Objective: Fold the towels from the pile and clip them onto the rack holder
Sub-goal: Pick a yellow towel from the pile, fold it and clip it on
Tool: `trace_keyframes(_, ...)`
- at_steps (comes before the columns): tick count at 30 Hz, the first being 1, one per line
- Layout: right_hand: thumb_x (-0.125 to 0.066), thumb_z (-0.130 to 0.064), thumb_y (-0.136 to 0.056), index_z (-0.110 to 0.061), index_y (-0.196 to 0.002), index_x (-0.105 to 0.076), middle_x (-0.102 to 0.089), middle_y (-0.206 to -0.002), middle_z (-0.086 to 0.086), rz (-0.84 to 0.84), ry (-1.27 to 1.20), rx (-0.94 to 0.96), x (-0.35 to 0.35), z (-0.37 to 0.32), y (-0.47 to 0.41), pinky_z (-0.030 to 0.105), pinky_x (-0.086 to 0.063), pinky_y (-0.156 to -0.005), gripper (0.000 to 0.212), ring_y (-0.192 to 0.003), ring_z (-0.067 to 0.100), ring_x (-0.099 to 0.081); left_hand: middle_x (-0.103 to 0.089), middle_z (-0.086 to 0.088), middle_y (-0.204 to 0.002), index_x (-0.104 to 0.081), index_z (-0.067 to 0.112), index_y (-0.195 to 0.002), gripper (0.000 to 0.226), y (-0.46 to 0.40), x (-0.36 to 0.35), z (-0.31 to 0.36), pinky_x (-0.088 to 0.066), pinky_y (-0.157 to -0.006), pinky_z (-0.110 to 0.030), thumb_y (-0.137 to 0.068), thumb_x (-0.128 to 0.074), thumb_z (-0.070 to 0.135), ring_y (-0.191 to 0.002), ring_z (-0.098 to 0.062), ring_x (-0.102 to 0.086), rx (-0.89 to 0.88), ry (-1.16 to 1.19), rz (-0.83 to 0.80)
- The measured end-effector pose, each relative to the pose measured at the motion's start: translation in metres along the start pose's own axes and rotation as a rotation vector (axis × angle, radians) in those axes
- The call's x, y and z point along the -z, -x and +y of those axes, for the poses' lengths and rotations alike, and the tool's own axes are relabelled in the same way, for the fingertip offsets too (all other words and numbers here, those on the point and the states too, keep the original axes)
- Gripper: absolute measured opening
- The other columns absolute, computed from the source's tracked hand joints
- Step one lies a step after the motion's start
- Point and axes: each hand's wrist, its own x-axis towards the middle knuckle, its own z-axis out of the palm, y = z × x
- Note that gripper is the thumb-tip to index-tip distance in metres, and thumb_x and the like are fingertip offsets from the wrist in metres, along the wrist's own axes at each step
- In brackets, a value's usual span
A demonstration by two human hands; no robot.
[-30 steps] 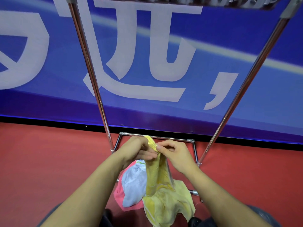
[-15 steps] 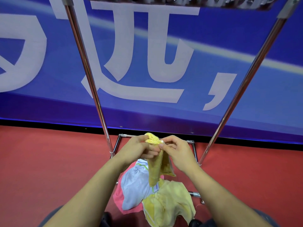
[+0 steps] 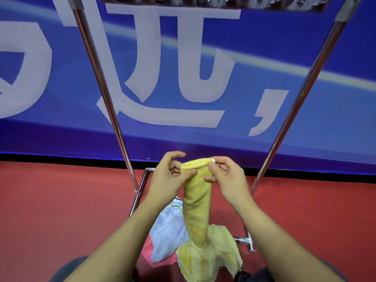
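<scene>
Red floor (image 3: 61,210) — rack base (image 3: 243,240) and towel pile (image 3: 173,235) lie on it.

Both bare forearms extended forward, hands near each other. Left hand (image 3: 169,176) pinching with thumb against fingers; right hand (image 3: 225,175) likewise, fingertips curled.

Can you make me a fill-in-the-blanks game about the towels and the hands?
1. Both hands, the left hand and the right hand, hold up a folded towel coloured ____.
2. The pile lies on a floor coloured ____.
3. The towel showing at the bottom of the pile is ____.
4. The rack's poles are made of shiny ____.

Missing words: yellow; red; pink; metal
</scene>
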Motion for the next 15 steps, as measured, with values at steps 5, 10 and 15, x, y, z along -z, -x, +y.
trace_keyframes(5,-0.058,-0.002,-0.098,-0.008,-0.104,-0.064,-0.076,-0.084,0.001,-0.078,-0.066,-0.001,-0.005,-0.005,0.006,0.023,-0.059,-0.068,0.010,-0.075,0.012,-0.073,-0.071,-0.003,-0.120,-0.063,0.028,-0.136,0.064,0.002,0.003,-0.001,-0.058,-0.093,-0.032,-0.077,-0.088,0.031,-0.107,-0.015,-0.071,0.070,0.083,-0.173)
trace_keyframes(10,-0.059,-0.004,-0.099,-0.010,-0.104,-0.067,-0.075,-0.080,-0.002,-0.097,-0.049,0.004,-0.007,-0.008,0.008,0.021,-0.055,-0.066,0.011,-0.067,0.009,-0.067,-0.079,-0.001,-0.107,-0.077,0.015,-0.112,0.026,0.009,-0.008,0.005,-0.058,-0.090,-0.031,-0.086,-0.080,0.015,-0.099,-0.011,-0.073,0.054,0.066,-0.145)
trace_keyframes(15,-0.067,-0.010,-0.095,-0.014,-0.107,-0.072,-0.076,-0.103,0.000,-0.078,0.077,0.074,-0.003,-0.004,0.004,0.022,-0.054,-0.084,0.014,-0.097,0.011,-0.068,-0.081,0.000,-0.098,-0.081,0.020,-0.101,0.014,0.010,-0.011,0.008,-0.058,-0.083,-0.026,-0.087,-0.078,0.017,-0.093,-0.008,-0.074,0.047,0.082,-0.071)
